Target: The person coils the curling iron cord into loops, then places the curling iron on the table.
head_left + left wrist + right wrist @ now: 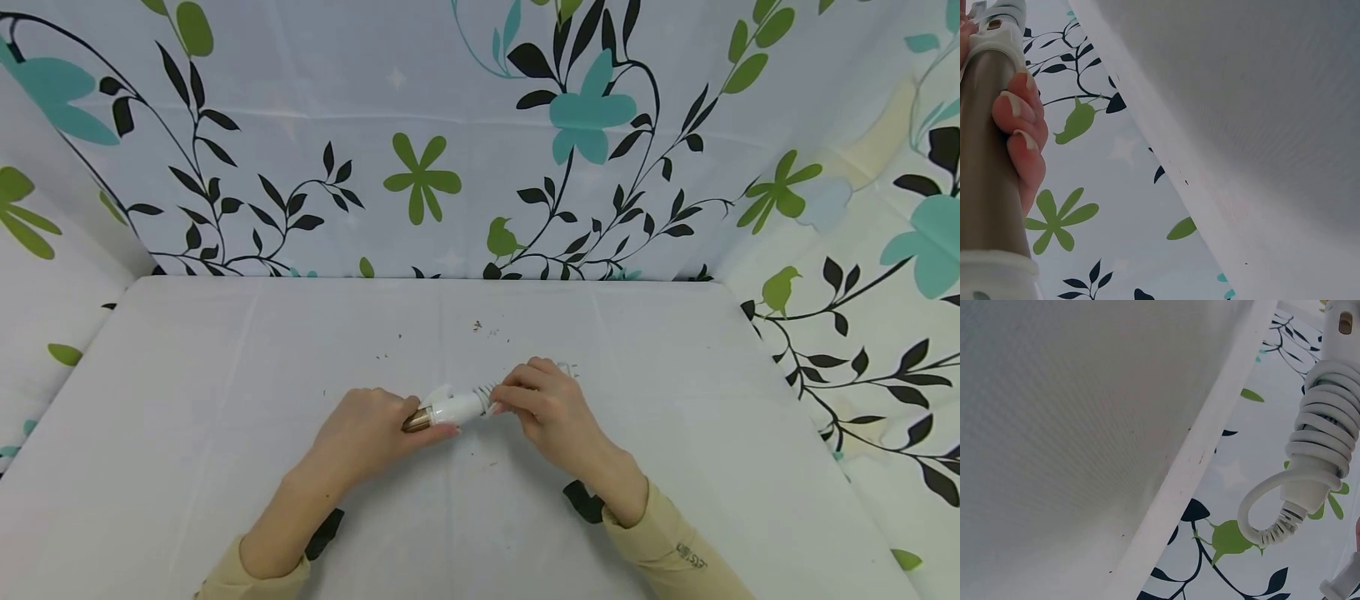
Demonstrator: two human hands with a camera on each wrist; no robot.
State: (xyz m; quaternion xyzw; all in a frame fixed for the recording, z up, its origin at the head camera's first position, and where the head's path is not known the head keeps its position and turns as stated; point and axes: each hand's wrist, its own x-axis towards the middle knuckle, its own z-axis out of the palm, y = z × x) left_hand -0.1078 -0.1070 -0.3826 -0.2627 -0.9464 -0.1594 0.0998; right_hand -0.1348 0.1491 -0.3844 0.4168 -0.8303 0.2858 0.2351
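Observation:
A curling iron (pixel 456 408) with a white handle and bronze barrel (pixel 988 194) is held above the white table. My left hand (pixel 367 429) grips it by the barrel, the fingers (pixel 1025 122) curled round one side. White cord (pixel 1322 428) is wound in several coils round the handle, with a loop at the handle's end. At those coils my right hand (pixel 551 408) pinches the cord with bent fingers. A pale plug-like end piece (pixel 1342 580) shows beside a fingertip at the edge of the right wrist view. The right hand hides part of the coils in the head view.
The white table (pixel 225 375) has small dark specks (pixel 477 326) scattered about its middle. Leaf-patterned curtains (pixel 300 100) stand behind and at both sides. Black straps (pixel 583 502) show at both wrists.

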